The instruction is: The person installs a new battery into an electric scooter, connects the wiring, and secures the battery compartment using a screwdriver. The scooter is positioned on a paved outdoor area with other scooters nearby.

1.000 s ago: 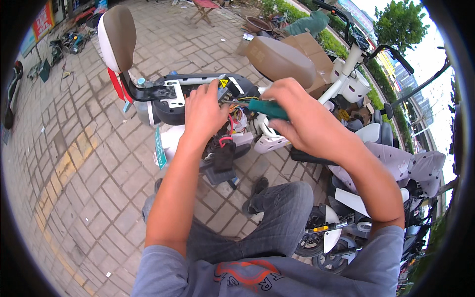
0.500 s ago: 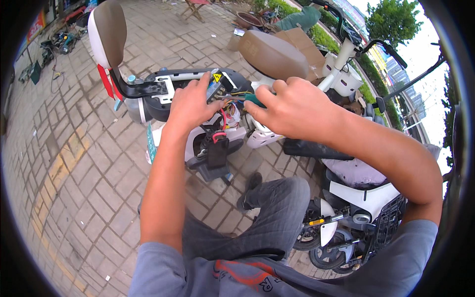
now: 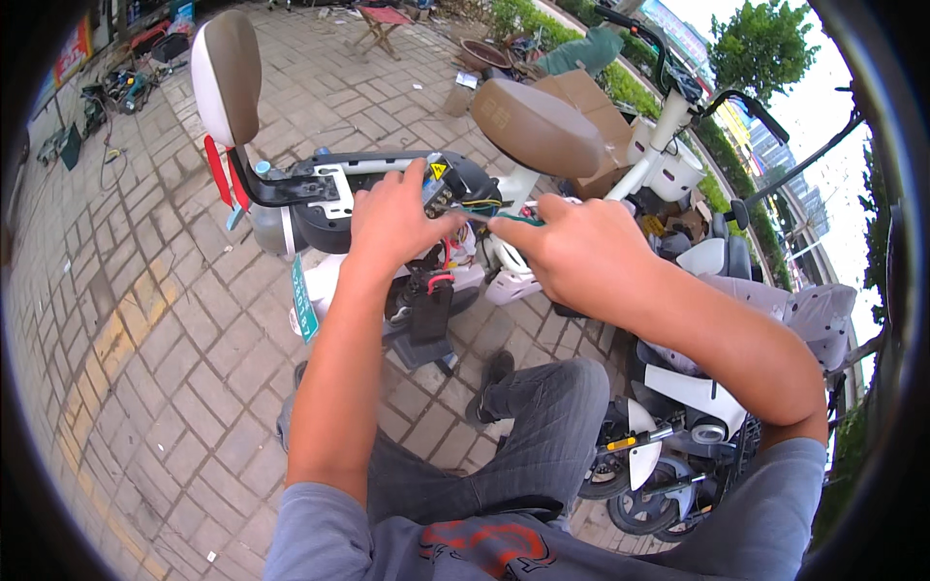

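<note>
My left hand closes round a small metal control box with a yellow warning sticker and a row of terminals. Its fingers lie along the far side and the thumb points right. My right hand grips a green-handled screwdriver, its thin shaft pointing left toward the terminals and my left thumb. Whether the tip touches a terminal, I cannot tell. Coloured wires run beside the box, and more hang below it. All this is over the opened body of a white electric scooter.
The scooter's brown backrest rises at the far left, its brown saddle beyond my hands. A cardboard box is behind the saddle. Another white scooter stands at right. Tools and a folding stool are on the paving.
The view has shifted slightly. My right hand has turned and lowered, hiding more of the screwdriver handle. The control box shows more of its terminals, still in my left hand.
</note>
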`<state>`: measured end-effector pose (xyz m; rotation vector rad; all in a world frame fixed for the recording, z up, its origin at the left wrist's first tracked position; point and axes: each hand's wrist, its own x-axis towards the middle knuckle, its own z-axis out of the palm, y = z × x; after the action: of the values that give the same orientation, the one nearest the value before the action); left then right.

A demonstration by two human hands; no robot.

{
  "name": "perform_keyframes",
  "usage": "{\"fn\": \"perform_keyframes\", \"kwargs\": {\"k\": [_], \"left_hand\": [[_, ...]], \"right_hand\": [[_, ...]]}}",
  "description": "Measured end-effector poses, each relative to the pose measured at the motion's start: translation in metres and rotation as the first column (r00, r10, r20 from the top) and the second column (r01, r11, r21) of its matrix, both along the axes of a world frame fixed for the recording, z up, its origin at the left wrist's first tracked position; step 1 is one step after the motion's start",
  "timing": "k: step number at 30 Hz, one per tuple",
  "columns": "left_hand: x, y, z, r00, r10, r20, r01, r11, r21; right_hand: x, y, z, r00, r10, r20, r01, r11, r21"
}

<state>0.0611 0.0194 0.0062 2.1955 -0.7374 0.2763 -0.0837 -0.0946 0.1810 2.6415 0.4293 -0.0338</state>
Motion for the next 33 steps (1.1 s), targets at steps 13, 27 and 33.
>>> {"fn": "perform_keyframes", "kwargs": {"k": [13, 27, 33], "left_hand": [[-0.008, -0.013, 0.004, 0.993, 0.118, 0.024, -0.118, 0.993, -0.011], [-0.009, -0.013, 0.009, 0.992, 0.119, -0.03, -0.119, 0.993, 0.008], [-0.006, -0.012, 0.006, 0.993, 0.121, -0.002, -0.121, 0.993, -0.004]], "right_hand": [[-0.005, -0.035, -0.027, 0.99, 0.093, 0.104, -0.101, 0.992, 0.076], [-0.005, -0.035, -0.025, 0.979, 0.165, 0.119, -0.163, 0.986, -0.02], [0.008, -0.03, -0.016, 0.923, 0.364, 0.124, -0.353, 0.93, -0.108]]}}
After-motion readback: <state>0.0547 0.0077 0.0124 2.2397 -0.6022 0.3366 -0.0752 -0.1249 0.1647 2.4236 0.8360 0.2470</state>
